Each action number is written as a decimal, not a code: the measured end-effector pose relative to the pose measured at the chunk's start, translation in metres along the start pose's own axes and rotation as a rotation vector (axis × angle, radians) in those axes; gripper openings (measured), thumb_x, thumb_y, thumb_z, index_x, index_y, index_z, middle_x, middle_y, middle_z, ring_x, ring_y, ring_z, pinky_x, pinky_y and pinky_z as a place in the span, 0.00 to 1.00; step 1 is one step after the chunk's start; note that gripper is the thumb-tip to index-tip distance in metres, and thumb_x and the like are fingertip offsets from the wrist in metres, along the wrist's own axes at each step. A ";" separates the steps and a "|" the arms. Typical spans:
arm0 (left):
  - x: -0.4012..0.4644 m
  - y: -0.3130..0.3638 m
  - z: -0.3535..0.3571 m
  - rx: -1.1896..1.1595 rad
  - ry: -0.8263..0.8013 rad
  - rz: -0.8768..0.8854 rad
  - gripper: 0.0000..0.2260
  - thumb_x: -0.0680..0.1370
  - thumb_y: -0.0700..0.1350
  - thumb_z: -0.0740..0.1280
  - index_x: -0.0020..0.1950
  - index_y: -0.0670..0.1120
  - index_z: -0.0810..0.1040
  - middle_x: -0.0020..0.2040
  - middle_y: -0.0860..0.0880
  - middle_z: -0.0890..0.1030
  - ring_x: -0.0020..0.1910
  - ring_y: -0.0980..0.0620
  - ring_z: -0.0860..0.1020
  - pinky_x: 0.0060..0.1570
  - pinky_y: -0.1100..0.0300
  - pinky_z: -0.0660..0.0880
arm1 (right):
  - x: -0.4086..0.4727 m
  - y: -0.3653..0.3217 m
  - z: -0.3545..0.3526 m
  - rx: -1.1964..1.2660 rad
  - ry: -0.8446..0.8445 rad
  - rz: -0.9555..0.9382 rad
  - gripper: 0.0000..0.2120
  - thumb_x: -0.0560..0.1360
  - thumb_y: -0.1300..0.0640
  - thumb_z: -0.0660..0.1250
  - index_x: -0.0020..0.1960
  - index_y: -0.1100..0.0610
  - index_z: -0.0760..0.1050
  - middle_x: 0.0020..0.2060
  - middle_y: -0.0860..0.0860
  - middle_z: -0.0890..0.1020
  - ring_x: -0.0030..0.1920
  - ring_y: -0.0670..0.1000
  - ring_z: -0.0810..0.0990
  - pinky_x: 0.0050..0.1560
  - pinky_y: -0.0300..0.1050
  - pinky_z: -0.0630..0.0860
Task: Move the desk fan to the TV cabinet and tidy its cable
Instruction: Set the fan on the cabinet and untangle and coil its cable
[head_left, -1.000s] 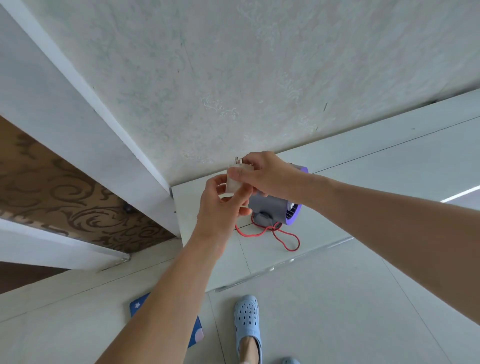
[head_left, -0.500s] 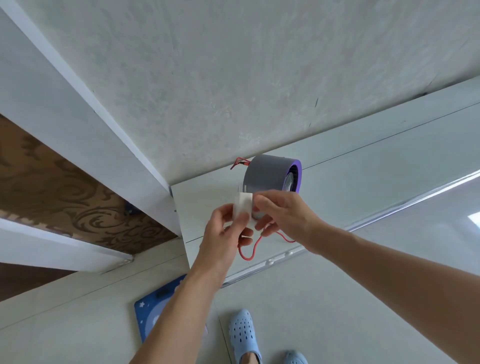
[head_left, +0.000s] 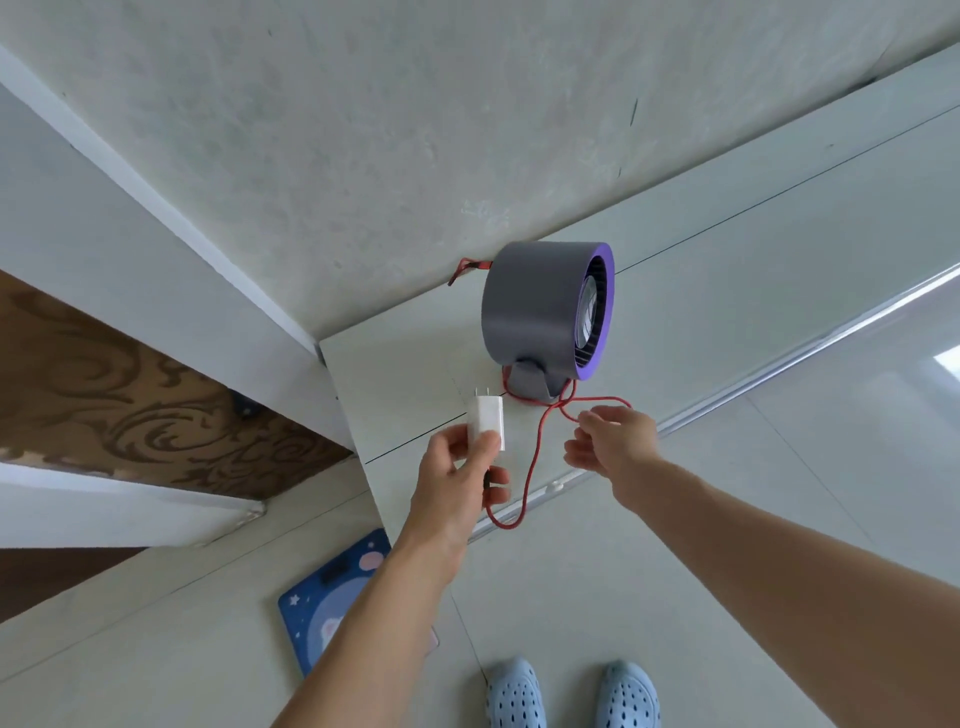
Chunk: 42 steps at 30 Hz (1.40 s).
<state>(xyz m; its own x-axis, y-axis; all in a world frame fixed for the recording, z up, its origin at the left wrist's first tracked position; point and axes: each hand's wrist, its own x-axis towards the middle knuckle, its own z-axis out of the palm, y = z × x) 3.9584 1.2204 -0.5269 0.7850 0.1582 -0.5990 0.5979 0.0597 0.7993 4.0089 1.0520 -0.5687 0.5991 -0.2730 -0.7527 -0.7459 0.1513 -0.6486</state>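
Grey desk fan with purple rim (head_left: 540, 306) stands upright on white TV cabinet top (head_left: 727, 291), near wall. Left hand (head_left: 457, 483) pinches white USB charger plug (head_left: 485, 422), prongs up. Red cable (head_left: 530, 467) hangs in loop from plug toward fan base. Right hand (head_left: 613, 441) is half spread, fingertips touching cable loop, holding nothing firmly.

Pale TV cabinet (head_left: 426, 364) top against the wall, carrying a grey desk fan (head_left: 540, 312) with purple rim, upright on its small foot, plus loops of red cable (head_left: 597, 400) beside that foot. Below, tiled floor (head_left: 571, 597) with a blue mat (head_left: 322, 608).
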 end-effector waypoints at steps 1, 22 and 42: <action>0.004 -0.003 0.001 0.041 -0.015 0.003 0.12 0.78 0.48 0.68 0.59 0.48 0.74 0.50 0.46 0.81 0.39 0.51 0.81 0.46 0.51 0.82 | 0.007 0.001 0.004 0.034 0.015 -0.012 0.10 0.79 0.64 0.65 0.59 0.63 0.75 0.36 0.57 0.79 0.31 0.55 0.81 0.29 0.42 0.82; 0.043 -0.011 0.044 0.464 -0.050 0.127 0.13 0.77 0.49 0.68 0.59 0.46 0.75 0.43 0.48 0.79 0.38 0.47 0.80 0.37 0.56 0.81 | 0.038 0.010 0.001 0.012 -0.071 -0.117 0.07 0.75 0.65 0.62 0.41 0.62 0.78 0.31 0.54 0.79 0.29 0.51 0.75 0.29 0.41 0.66; 0.048 -0.011 0.051 0.685 0.061 0.497 0.18 0.70 0.44 0.77 0.57 0.49 0.76 0.53 0.52 0.79 0.46 0.53 0.79 0.47 0.53 0.79 | 0.011 0.031 -0.011 0.070 -0.169 -0.267 0.05 0.70 0.68 0.69 0.39 0.60 0.79 0.29 0.53 0.77 0.32 0.51 0.73 0.32 0.41 0.70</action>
<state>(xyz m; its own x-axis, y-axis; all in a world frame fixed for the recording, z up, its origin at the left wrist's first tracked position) 3.9983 1.1769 -0.5669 0.9841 0.0625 -0.1665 0.1677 -0.6375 0.7519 3.9894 1.0433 -0.5960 0.8154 -0.1508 -0.5590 -0.5374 0.1621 -0.8276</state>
